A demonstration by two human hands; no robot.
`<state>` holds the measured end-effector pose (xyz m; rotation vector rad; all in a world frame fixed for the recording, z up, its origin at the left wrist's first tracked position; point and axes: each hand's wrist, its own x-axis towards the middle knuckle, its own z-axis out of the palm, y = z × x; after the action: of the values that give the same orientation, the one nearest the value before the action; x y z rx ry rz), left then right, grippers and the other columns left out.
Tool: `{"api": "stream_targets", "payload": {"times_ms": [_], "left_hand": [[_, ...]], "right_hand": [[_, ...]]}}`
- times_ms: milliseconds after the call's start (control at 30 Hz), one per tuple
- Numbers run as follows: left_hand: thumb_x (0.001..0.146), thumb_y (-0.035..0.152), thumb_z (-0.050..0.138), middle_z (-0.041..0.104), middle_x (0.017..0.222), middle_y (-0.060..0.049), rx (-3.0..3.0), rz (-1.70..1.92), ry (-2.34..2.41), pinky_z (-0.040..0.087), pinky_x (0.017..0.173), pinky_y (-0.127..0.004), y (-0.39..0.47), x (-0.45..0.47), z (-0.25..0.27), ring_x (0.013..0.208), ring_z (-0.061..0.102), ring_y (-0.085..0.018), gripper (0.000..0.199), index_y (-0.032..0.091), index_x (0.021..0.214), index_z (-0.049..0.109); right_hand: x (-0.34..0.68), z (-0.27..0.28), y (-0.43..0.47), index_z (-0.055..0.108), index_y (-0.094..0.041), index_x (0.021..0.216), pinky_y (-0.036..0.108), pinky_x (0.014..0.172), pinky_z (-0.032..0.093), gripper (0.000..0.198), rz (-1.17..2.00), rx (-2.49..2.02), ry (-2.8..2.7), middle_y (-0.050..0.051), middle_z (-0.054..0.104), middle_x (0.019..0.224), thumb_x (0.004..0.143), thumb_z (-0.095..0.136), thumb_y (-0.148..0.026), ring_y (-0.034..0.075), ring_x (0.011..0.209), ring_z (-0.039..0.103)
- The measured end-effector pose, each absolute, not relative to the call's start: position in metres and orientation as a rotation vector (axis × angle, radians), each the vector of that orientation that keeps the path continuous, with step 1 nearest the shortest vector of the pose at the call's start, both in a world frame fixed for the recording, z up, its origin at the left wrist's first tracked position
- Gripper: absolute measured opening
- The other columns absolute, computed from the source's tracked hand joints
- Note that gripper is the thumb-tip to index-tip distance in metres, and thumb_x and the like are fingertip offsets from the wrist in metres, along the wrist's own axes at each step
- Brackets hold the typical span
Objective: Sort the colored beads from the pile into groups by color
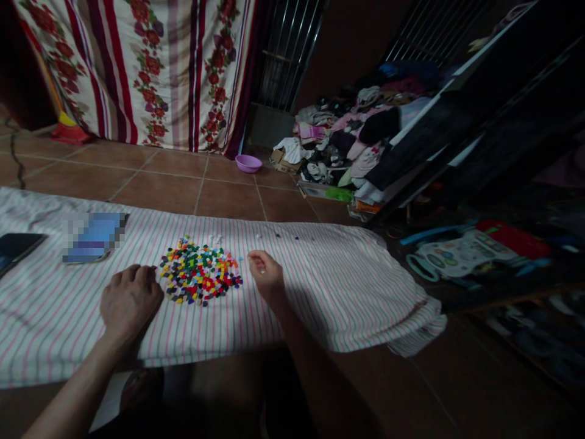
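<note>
A heap of small beads or blocks (pixel 198 274) in many colours lies spread on a striped cloth (pixel 320 305). At the heap's left edge my left hand (pixel 131 297) rests on the cloth, back up, with its fingers curled; anything under them is hidden. My right hand (pixel 267 272) is just right of the heap, thumb and fingers closed in a pinch, and what they hold is too small to make out. Several white pieces (pixel 216 239) sit apart behind the heap. Farther right, a few dark pieces (pixel 278 235) are set out near the cloth's back edge.
Left on the cloth are a phone with a lit, blurred screen (pixel 95 238) and a dark device (pixel 18 249). A purple basin (pixel 248 163) stands on the tiled floor (pixel 173 177), near a floral curtain (pixel 173 73) and piled clothes (pixel 351 131). Dark furniture flanks the right.
</note>
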<state>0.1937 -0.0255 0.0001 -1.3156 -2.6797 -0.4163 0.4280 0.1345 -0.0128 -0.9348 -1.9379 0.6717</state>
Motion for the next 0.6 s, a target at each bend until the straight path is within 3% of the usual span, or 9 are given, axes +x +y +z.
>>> {"api": "stream_targets", "payload": {"times_ms": [267,600], "left_hand": [[0.090,0.035,0.028,0.068,0.112,-0.011,-1.232,-0.291,-2.598,0.048,0.082,-0.047,-0.023,0.193,-0.012,0.098,0.059,-0.032,0.037,0.021,0.100,0.060],[0.092,0.037,0.023,0.065,0.119,-0.013,-1.238,-0.082,-2.735,0.047,0.085,-0.042,-0.019,0.196,-0.004,0.109,0.058,-0.034,0.046,0.017,0.113,0.059]], "right_hand": [[0.550,-0.002,0.241,0.068,-0.017,0.083,0.034,0.079,0.053,0.023,0.625,-1.310,-1.608,0.008,0.072,0.083,0.072,0.061,-0.036,0.020,0.077,0.067],[0.623,-0.013,0.336,0.071,-0.017,0.080,0.035,0.081,0.050,0.023,0.319,-1.643,-1.647,0.007,0.071,0.079,0.067,0.055,-0.028,0.023,0.078,0.065]]}}
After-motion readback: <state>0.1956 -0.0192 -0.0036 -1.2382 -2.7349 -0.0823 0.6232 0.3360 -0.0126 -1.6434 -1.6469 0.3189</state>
